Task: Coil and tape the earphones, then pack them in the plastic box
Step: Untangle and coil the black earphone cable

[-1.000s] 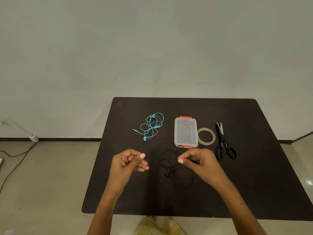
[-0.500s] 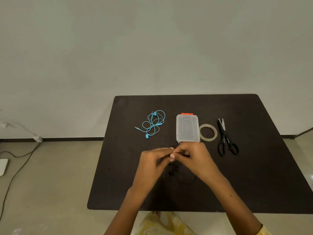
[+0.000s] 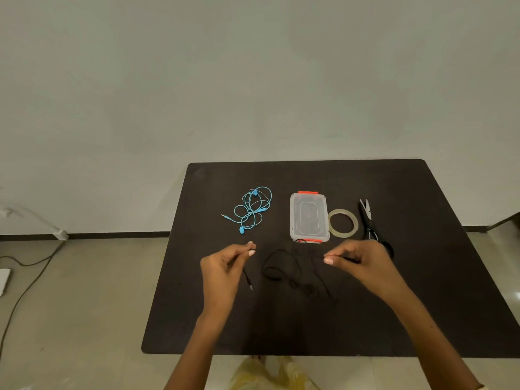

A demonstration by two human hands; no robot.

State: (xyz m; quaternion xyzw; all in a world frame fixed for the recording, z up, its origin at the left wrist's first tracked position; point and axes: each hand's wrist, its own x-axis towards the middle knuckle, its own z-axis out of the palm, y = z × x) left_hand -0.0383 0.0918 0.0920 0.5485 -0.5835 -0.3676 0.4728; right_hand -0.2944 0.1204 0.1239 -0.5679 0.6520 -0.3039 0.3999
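My left hand pinches the thin black cord of the black earphones between thumb and finger, and the plug end hangs down just under that hand. My right hand pinches the same cord farther along, so a bit of cord runs between my two hands. The other fingers of both hands are curled in, and neither hand holds anything else. The rest of the cord lies in loose loops on the dark table between my hands, and the ear buds seem to sit in the pile a little nearer to me, but they are hard to see on the dark top. I think this cord is very light, soft and floppy, so it will twist and knot if I let it go. I should hold it near the plug and wind it in small rings. Just past my right hand is the clear plastic box with orange clips, lid on. Beside it are the tape roll and the black scissors. Past my left hand lie the blue earphones, still loose.
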